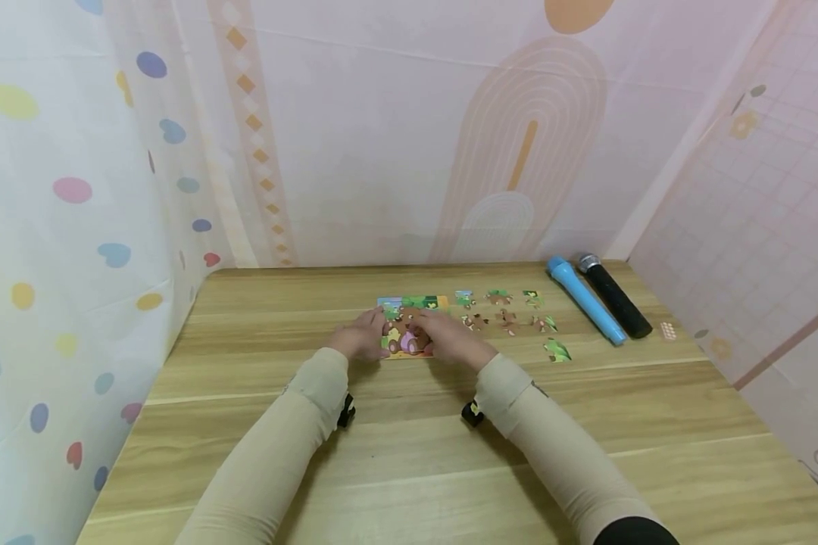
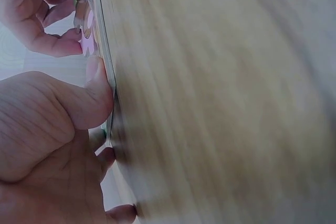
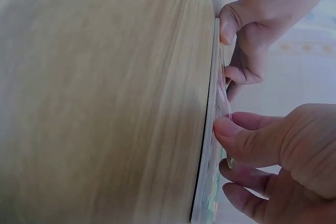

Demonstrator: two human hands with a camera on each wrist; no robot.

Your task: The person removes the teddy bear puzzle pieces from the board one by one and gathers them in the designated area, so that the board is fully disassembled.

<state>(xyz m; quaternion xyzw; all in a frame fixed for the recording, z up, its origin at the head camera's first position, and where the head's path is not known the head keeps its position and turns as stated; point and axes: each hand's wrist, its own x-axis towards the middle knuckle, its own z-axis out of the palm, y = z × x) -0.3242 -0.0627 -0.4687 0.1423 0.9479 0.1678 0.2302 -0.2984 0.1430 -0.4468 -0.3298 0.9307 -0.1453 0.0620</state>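
Note:
A flat puzzle board (image 1: 406,357) with a brown bear picture lies on the table. My left hand (image 1: 363,334) rests at its left side, the thumb (image 2: 100,95) pressing the near edge and the other fingers spread along the board and table. Over the right part of the picture, my right hand (image 1: 453,337) pinches a puzzle piece (image 2: 88,38), brown and pink, between thumb and fingers. In the right wrist view the piece sits at a slant, close over the board. Both hands cover parts of the picture in the head view.
Several loose puzzle pieces (image 1: 507,323) are spread right of the board, a green one (image 1: 557,350) nearest me. Farther right lie a blue microphone (image 1: 588,301) and a black microphone (image 1: 615,297), near a small dotted card (image 1: 668,331). Patterned cloth (image 1: 354,151) hangs behind the wooden table (image 1: 395,462).

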